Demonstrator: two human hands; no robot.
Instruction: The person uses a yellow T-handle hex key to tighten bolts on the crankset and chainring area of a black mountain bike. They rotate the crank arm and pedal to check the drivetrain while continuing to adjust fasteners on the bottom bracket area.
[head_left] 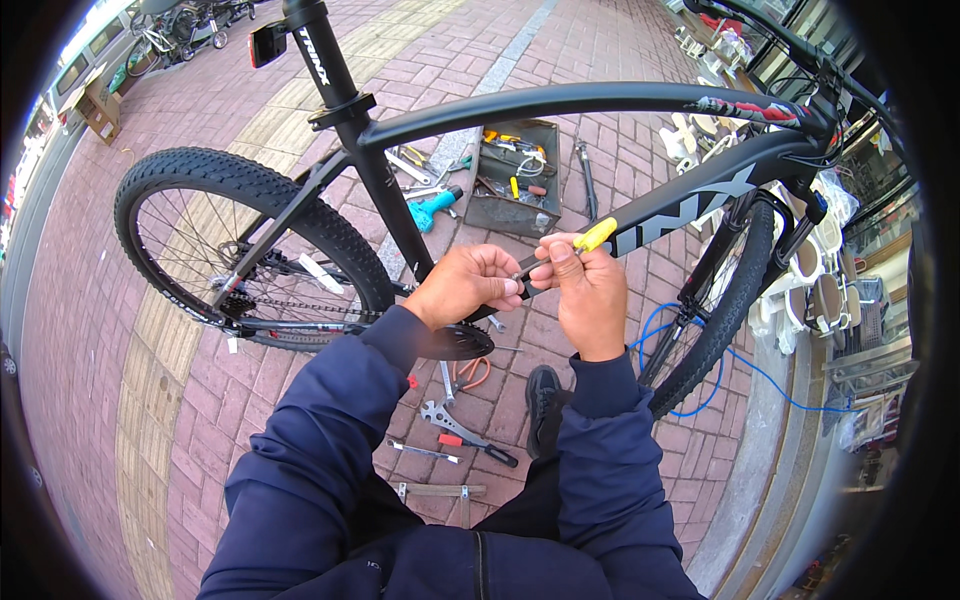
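**Between the two hands, a yellow driver held in front of the bike**

Between the fingertips of both hands sits the driver (pixel 597 236). The right hand (pixel 588 300) pinches it near its yellow handle; the left hand (pixel 460 285), its fingers drawn in narrow, grips around the far end of the shaft. Just behind the hands runs the frame of the bike (pixel 500 108). Left of the hands is the rear wheel (pixel 238 303), right of them the front wheel (pixel 728 330), both in place. Beyond the hands lie a tool tray (pixel 500 218) and a teal tool (pixel 433 210); below them, a flat wrench (pixel 450 420) and a red-and-black tool (pixel 480 448).

The bike looks largely assembled, so what is in hand seems a small fitting or adjustment. The driver's tip is at the left fingers, which suggests that this step is unfinished; how much is left beyond it cannot be judged.

Whether a small part sits between the left fingertips is too hidden to tell, as is whether the tip touches the frame. The left hand and sleeve cover part of the crank area. Above the hands, the top of the seat post is cut off; far right, the handlebar runs into the dark rim.
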